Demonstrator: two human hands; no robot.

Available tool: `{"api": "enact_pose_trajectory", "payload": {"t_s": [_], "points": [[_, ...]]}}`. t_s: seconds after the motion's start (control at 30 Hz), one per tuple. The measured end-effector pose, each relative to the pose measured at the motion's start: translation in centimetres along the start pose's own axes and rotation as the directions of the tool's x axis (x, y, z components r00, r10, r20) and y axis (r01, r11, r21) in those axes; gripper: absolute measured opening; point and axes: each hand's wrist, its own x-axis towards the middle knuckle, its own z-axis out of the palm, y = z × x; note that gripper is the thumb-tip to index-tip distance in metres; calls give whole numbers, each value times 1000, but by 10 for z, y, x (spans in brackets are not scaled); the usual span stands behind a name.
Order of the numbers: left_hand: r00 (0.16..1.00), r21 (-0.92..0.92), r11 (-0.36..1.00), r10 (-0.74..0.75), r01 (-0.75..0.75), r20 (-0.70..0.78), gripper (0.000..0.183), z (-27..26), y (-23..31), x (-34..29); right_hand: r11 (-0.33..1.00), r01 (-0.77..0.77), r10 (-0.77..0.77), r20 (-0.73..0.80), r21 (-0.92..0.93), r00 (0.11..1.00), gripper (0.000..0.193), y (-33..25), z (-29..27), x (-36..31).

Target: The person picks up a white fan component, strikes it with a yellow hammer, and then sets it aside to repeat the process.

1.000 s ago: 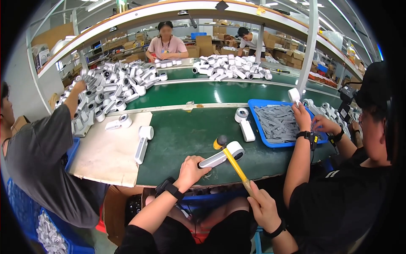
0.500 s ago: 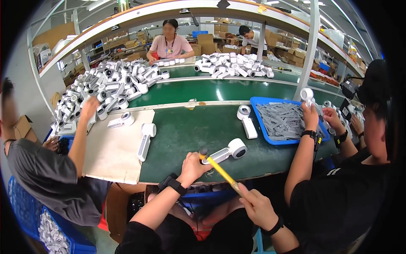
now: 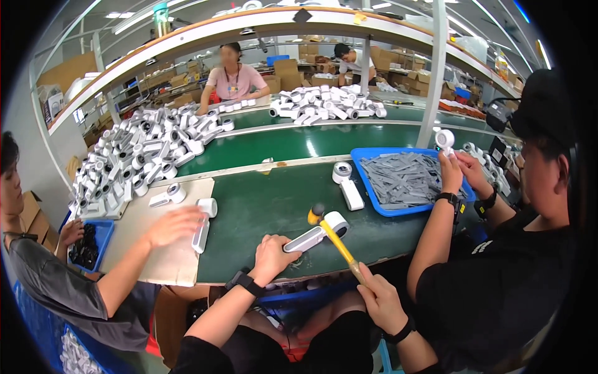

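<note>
A white handheld fan (image 3: 305, 239) with a grey strip along its handle lies on the green bench, its round head pointing right. My left hand (image 3: 272, 258) is closed around the handle's near end. In my right hand (image 3: 382, 302) is a small hammer (image 3: 341, 247) with a yellow handle, gripped low. The hammer's black and yellow head is over the fan, near where handle and round head join; I cannot tell whether it touches. A second fan (image 3: 352, 194) lies farther back, and a third fan (image 3: 201, 232) lies at the cardboard's edge, by a co-worker's hand (image 3: 177, 225).
A blue tray (image 3: 374, 206) of grey strips stands at right, where another co-worker holds a fan (image 3: 445, 141). Cardboard (image 3: 163, 249) covers the bench at left, below a large pile of fans (image 3: 140, 146). A shelf beam (image 3: 218, 33) crosses overhead; a post (image 3: 434, 81) stands behind the tray.
The hammer head has moved up and right, from the handle's end by my left hand toward the fan's round head. The left co-worker's hand has come from the pile to the fan at the cardboard's edge.
</note>
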Motion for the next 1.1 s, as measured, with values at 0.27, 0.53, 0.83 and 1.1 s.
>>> {"api": "enact_pose_trajectory", "payload": {"t_s": [0.27, 0.53, 0.83, 1.1], "points": [[994, 290, 955, 28, -57, 102, 33, -9, 15, 11, 999, -10, 13, -90, 33, 996, 51, 20, 2, -3], [966, -37, 968, 251, -249, 64, 43, -1, 30, 28, 987, -60, 75, -98, 149, 992, 51, 35, 5, -11], [953, 410, 901, -13, 143, -303, 53, -105, -152, 24, 901, -203, 268, -125, 383, 955, 49, 40, -11, -66], [964, 431, 890, 226, -146, -141, 54, -21, -34, 91, 851, -224, 309, -110, 475, 945, 53, 50, 12, -81]]}}
